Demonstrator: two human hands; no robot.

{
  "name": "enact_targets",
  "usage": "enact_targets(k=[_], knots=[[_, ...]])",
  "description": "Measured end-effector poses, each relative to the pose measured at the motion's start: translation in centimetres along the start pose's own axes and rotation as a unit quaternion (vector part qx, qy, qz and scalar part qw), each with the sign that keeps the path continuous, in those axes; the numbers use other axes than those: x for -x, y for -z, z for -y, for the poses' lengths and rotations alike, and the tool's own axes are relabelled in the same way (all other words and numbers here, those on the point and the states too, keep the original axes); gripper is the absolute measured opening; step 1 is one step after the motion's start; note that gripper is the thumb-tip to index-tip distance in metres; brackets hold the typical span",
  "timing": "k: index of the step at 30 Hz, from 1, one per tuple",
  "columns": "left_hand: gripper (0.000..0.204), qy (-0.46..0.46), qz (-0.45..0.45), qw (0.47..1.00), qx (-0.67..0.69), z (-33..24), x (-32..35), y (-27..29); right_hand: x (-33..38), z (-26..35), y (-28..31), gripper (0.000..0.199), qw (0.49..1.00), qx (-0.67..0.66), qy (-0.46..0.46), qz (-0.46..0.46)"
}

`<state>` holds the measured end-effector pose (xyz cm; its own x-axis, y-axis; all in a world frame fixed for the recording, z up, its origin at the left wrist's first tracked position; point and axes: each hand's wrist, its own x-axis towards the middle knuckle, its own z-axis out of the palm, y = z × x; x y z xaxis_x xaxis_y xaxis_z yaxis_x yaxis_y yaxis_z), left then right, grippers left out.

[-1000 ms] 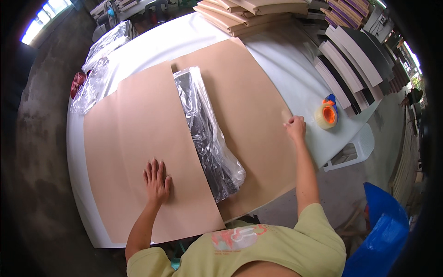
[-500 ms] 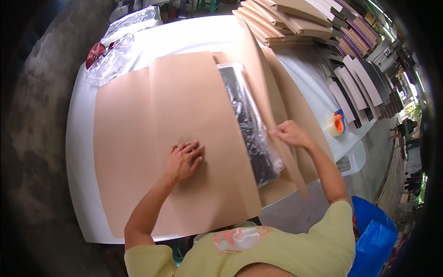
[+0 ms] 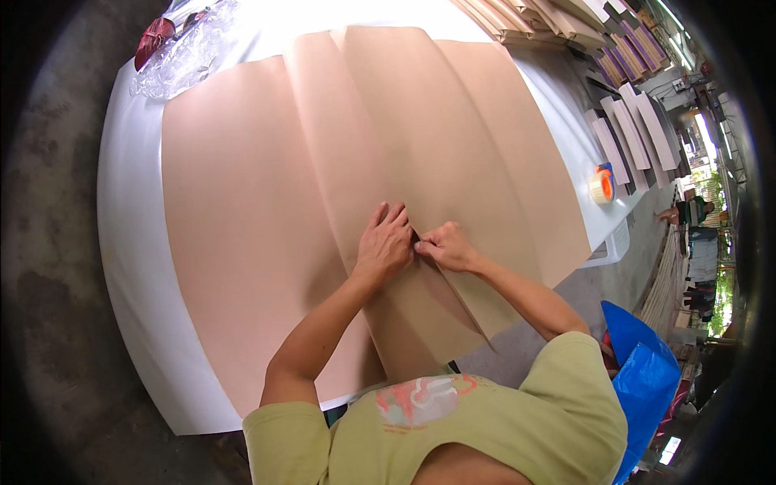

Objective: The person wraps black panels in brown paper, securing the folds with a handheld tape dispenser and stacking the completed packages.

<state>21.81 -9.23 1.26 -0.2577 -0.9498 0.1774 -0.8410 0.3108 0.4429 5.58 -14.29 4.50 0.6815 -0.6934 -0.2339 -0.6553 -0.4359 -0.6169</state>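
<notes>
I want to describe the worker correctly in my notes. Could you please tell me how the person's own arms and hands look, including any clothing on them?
The left hand and right hand wear no gloves, and no wristwatch is visible. Both forearms are uncovered. The short sleeves belong to a yellow-green shirt with a reddish and pale grey print.

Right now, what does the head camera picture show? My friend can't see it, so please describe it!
A left hand rests on wide brown paper, and close beside it the right hand grips a paper edge. Under the paper is a white table, with crumpled clear plastic at the far left and a tape roll on the right.
</notes>
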Motion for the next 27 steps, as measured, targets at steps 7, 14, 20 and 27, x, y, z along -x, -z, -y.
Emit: enact_targets(k=[7,14,20,27], knots=[[0.021,0.147,-0.253,0.934,0.204,-1.3,-2.2,-1.3,0.8,-2.9,-3.3,0.022,0.981,0.113,0.075,-0.141],[0.023,0.179,-0.178,0.944,0.212,0.3,-2.3,-2.8,3.4,-1.7,0.4,0.02,0.982,-0.17,0.08,0.025],[0.037,0.149,-0.173,0.969,0.097,-1.3,-3.1,-1.1,12.2,-18.6,14.4,0.034,0.85,-0.163,-0.104,-0.49],[0.064,0.238,0.079,0.968,-0.029,-3.3,-6.6,1.5,24.3,-50.2,28.8,0.093,0.702,-0.006,-0.409,-0.583]])
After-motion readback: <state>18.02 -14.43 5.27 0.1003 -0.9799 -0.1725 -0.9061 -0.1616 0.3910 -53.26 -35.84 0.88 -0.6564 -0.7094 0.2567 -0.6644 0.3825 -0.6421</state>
